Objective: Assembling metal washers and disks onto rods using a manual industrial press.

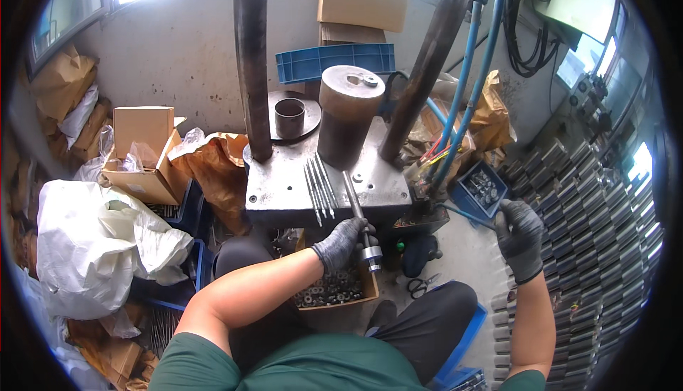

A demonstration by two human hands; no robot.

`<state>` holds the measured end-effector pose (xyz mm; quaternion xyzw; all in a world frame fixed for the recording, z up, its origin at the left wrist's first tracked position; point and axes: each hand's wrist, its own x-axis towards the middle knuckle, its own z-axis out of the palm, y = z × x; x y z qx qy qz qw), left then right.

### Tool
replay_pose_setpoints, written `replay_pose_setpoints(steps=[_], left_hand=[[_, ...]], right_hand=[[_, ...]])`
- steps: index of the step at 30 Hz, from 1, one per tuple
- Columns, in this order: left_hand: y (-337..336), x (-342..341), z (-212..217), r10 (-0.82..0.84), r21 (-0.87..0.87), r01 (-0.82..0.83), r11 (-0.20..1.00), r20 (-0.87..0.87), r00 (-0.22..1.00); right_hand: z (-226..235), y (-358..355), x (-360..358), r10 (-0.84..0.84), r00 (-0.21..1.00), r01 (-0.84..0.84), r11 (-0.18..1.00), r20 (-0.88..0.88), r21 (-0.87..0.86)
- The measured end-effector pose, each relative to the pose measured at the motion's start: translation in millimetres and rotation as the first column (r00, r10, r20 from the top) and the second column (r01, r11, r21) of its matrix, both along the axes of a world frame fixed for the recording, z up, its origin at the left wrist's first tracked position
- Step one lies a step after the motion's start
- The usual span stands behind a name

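Note:
My left hand [343, 247], in a dark grey glove, is closed round a slim metal rod [351, 195]. The rod's upper end reaches the front of the steel press table [277, 190]. At its lower end, below my fist, sits a wider silver collar [370, 254]. My right hand [521, 238], gloved alike, is raised on the right with its fingers curled in; whatever they hold, if anything, does not show. Just beyond it is a blue bin [466, 193] of small metal parts. Several thin rods [320, 186] lie side by side on the table, left of the held rod.
A thick steel cylinder [348, 124] stands between two dark press columns [250, 64]. Below the table is a carton [338, 304] of washers and rings. Metal tubes [580, 213] are stacked at right. White sacks [89, 249] and cartons crowd the left. Scissors [420, 288] lie on the floor.

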<state>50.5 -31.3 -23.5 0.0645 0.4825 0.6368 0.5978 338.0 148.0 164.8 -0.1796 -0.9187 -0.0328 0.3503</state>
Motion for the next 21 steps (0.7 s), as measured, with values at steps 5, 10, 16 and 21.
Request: replay_pose_setpoints(steps=[5, 10, 16, 21], left_hand=[[21.0, -14.8, -18.6, 0.018, -0.028, -0.012, 1.0, 0.212, 0.977], [24.7, -19.6, -14.3, 0.055, -0.067, -0.039, 0.997, 0.249, 0.967], [7.5, 4.1, -34.8, -0.006, -0.124, 0.018, 0.992, 0.102, 0.995], [-33.8, 23.6, -25.9, -0.259, -0.061, 0.254, 0.965, -0.121, 0.958]], right_hand=[[-9.8, -9.4, 6.1, -0.001, 0.985, 0.008, 0.999, -0.173, 0.043], [-38.7, -71.7, -5.4, 0.061, 0.929, -0.153, 0.961, -0.366, -0.229], [-132.9, -128.1, -53.2, -0.247, 0.793, -0.445, 0.389, -0.557, -0.807], [-212.8, -151.9, -84.8, -0.47, 0.882, -0.287, -0.47, -0.038, -0.835]])
